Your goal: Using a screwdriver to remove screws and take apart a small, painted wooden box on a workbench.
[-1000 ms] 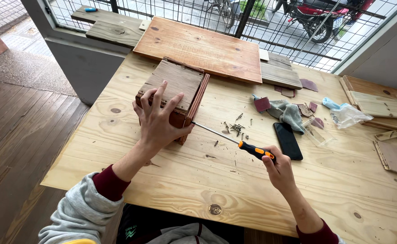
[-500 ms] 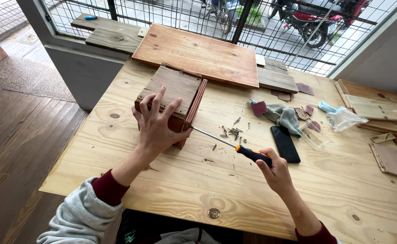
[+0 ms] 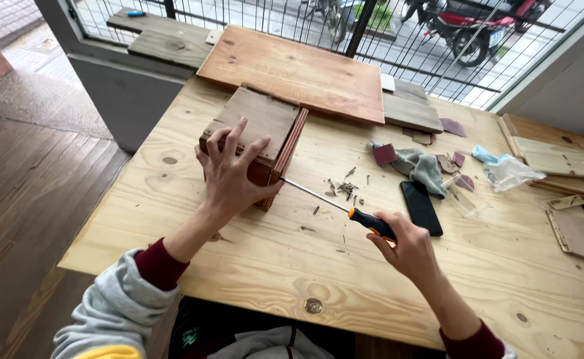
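Two hands are being used at a pale wooden table (image 3: 172, 219). A brown wooden box (image 3: 258, 136) is being pressed down by the left hand (image 3: 229, 176), fingers spread flat across its near corner. At four o'clock from the box, a screwdriver (image 3: 345, 209) is being gripped by the closed right hand (image 3: 408, 246), its tip being held against the box's side. Loose screws (image 3: 345, 188) are lying at twelve o'clock from the shaft.

The left hand (image 3: 233, 174) lies palm down, fingers spread, arm stretched forward. To its right, the right hand (image 3: 408, 247) is curled into a fist, wrist bent.
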